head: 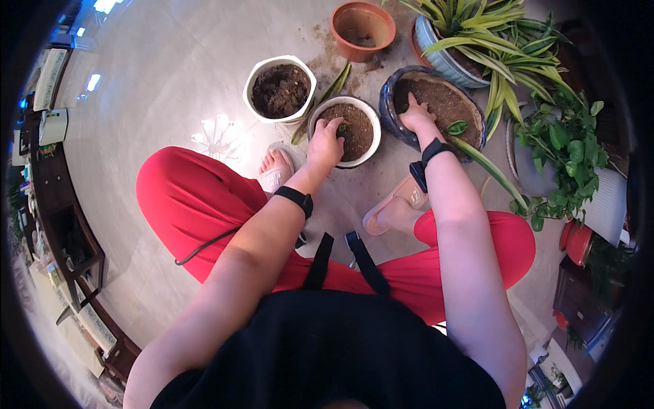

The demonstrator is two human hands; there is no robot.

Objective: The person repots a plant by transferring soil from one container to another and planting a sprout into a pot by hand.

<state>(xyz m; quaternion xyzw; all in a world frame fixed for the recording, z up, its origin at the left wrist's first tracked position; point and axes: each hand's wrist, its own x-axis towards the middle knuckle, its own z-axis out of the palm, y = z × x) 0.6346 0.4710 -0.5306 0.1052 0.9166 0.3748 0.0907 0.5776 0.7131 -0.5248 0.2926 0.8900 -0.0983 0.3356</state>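
Note:
My left hand lies over the left rim of a round white-rimmed pot, its fingers at the soil beside a small green sprout. To the right, my right hand reaches into a dark blue glazed oval pot, fingers at the brown soil. A small green leafy plant stands in that soil, right of the hand. Whether either hand holds soil cannot be seen. A white octagonal pot with dark clumpy soil stands left of the round pot.
An orange-brown plastic pot stands beyond, with spilled soil around it. Long striped leaves lie between pots; another leans across the floor. A light blue pot with a variegated plant and a leafy vine stand right.

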